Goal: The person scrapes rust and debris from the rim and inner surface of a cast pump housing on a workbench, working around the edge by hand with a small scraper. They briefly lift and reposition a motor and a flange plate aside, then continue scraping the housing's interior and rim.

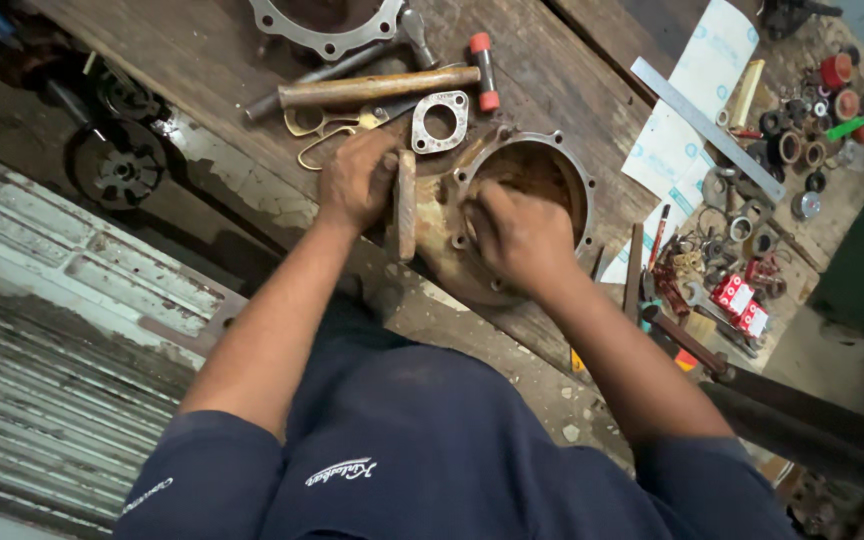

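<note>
**Two hands on a rusty flanged housing at the bench edge**

We see a round, rust-brown metal housing (512, 215) lying flat on the wooden workbench (202, 60), close to the bench's near edge and right in front of the person. Its wide opening faces up toward the camera, so its axis runs straight up out of the bench top. A flat flange with bolt holes rings the opening, and the inner wall looks rough and orange with corrosion. On the left the casting spreads into a broader, pitted base.

Our right hand (520, 238) sits on the near rim with the fingers curled down against the flange; whether they pinch something small we cannot tell. Our left hand (357, 180) is closed around the top of a wooden handle (407, 205), which stands just beside the housing's left side, its long axis running from the far side toward the near edge of the bench.

Just beyond the hands lies a small grey gasket plate (440, 121) with a round centre hole, flat on the boards. Behind it a hammer (382, 88) with a smooth wooden shaft lies crosswise, next to a tool with red grips (484, 70). A large grey ring flange (327, 25) rests at the far edge. To the right we note a long steel ruler (707, 128) lying diagonally over white paper sheets (687, 110), and a scatter of bearings and small parts (802, 140).
</note>
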The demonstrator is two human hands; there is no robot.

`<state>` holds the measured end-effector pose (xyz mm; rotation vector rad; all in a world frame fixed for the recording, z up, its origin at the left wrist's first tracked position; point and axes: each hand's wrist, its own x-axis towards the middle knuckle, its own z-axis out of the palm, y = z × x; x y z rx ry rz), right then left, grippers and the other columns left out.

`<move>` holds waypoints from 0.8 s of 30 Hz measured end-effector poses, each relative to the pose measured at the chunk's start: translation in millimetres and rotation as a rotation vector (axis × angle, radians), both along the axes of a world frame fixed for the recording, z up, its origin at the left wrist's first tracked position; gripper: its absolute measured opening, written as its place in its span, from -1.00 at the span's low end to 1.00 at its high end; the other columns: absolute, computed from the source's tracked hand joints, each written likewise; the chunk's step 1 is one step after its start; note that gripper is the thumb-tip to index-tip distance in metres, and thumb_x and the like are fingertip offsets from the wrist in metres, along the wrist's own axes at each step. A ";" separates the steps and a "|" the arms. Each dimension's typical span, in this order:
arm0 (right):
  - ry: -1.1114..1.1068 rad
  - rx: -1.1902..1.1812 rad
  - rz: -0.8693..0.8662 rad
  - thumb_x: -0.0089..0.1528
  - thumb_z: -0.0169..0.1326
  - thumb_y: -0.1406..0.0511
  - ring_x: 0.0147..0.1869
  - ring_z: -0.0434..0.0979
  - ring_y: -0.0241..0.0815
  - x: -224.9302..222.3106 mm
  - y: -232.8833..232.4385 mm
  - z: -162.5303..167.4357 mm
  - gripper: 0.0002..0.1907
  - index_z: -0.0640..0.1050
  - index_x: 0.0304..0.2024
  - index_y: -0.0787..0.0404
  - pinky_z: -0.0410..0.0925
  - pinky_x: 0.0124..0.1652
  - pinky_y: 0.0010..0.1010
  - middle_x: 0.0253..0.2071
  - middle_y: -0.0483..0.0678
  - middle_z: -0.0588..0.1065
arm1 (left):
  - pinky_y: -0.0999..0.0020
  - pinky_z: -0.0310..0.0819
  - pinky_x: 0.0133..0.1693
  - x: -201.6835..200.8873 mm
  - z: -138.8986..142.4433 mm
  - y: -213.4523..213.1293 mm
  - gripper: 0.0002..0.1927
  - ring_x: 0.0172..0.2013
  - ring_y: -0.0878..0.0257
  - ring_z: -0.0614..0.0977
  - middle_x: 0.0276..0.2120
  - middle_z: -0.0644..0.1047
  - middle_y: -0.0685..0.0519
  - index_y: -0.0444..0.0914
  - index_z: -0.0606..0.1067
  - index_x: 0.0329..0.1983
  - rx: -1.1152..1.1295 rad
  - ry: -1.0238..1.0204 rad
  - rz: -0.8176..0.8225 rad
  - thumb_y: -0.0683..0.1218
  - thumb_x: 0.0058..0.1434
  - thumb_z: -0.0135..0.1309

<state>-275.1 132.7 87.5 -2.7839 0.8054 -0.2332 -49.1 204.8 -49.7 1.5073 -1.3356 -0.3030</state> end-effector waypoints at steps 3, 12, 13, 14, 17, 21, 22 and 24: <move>0.013 0.014 0.016 0.28 0.11 0.18 -0.40 0.56 0.15 -1.6 1.3 -0.5 -0.82 0.48 -0.25 0.14 0.37 -0.42 -0.04 -0.42 0.07 0.54 | -0.01 0.46 -0.08 0.1 -2.1 -0.4 -0.31 -0.12 -0.23 0.58 -0.20 0.57 -0.20 -0.30 0.52 -0.15 -0.016 0.000 0.009 0.34 0.53 -0.36; 0.066 -0.016 0.008 0.28 0.13 0.15 -0.42 0.56 0.14 -6.0 1.3 -3.9 -0.79 0.51 -0.21 0.13 0.37 -0.45 -0.05 -0.46 0.08 0.53 | -0.02 0.46 -0.07 0.4 -5.1 0.3 -0.31 -0.12 -0.24 0.57 -0.22 0.55 -0.21 -0.32 0.51 -0.16 0.006 0.012 -0.008 0.33 0.52 -0.37; 0.042 -0.013 0.012 0.32 0.12 0.16 -0.39 0.57 0.14 -5.7 2.0 -3.9 -0.80 0.49 -0.21 0.14 0.37 -0.43 -0.05 -0.44 0.06 0.53 | -0.03 0.46 -0.05 0.9 -5.1 0.1 -0.32 -0.11 -0.24 0.58 -0.21 0.56 -0.21 -0.32 0.51 -0.15 -0.008 0.006 -0.012 0.33 0.53 -0.37; 0.017 -0.013 0.016 0.35 0.11 0.17 -0.36 0.58 0.13 -5.6 2.4 -3.9 -0.80 0.47 -0.21 0.14 0.37 -0.41 -0.05 -0.42 0.05 0.54 | -0.03 0.46 -0.03 0.7 -4.9 -0.1 -0.32 -0.10 -0.24 0.58 -0.19 0.57 -0.21 -0.32 0.52 -0.14 -0.026 -0.002 -0.016 0.33 0.55 -0.36; 0.024 -0.009 0.023 0.30 0.13 0.16 -0.41 0.56 0.15 -5.3 2.6 -4.7 -0.78 0.47 -0.24 0.16 0.35 -0.45 -0.03 -0.44 0.07 0.53 | -0.01 0.47 -0.05 -0.1 -4.3 0.3 -0.30 -0.09 -0.24 0.59 -0.16 0.58 -0.21 -0.33 0.54 -0.10 -0.035 0.008 -0.003 0.33 0.54 -0.37; 0.032 -0.037 0.036 0.34 0.12 0.18 -0.37 0.57 0.14 -6.8 1.3 -5.8 -0.78 0.44 -0.27 0.16 0.36 -0.39 -0.02 -0.44 0.06 0.52 | 0.00 0.47 -0.05 -0.1 -2.9 0.4 -0.31 -0.10 -0.24 0.59 -0.17 0.58 -0.22 -0.33 0.54 -0.11 -0.020 0.011 -0.002 0.32 0.53 -0.35; 0.030 -0.021 0.034 0.34 0.12 0.18 -0.37 0.56 0.15 -7.4 1.4 -5.6 -0.78 0.45 -0.26 0.17 0.36 -0.39 -0.02 -0.43 0.06 0.52 | 0.00 0.47 -0.04 0.0 -2.5 0.3 -0.31 -0.10 -0.24 0.59 -0.17 0.58 -0.22 -0.33 0.53 -0.11 -0.030 0.011 -0.004 0.32 0.54 -0.35; 0.011 -0.003 0.034 0.34 0.11 0.18 -0.38 0.56 0.16 -7.7 1.6 -5.3 -0.80 0.46 -0.24 0.17 0.36 -0.40 -0.03 -0.42 0.06 0.52 | 0.00 0.47 -0.04 1.2 -1.3 -0.7 -0.32 -0.10 -0.24 0.59 -0.17 0.58 -0.22 -0.34 0.53 -0.11 -0.045 0.001 -0.007 0.32 0.55 -0.35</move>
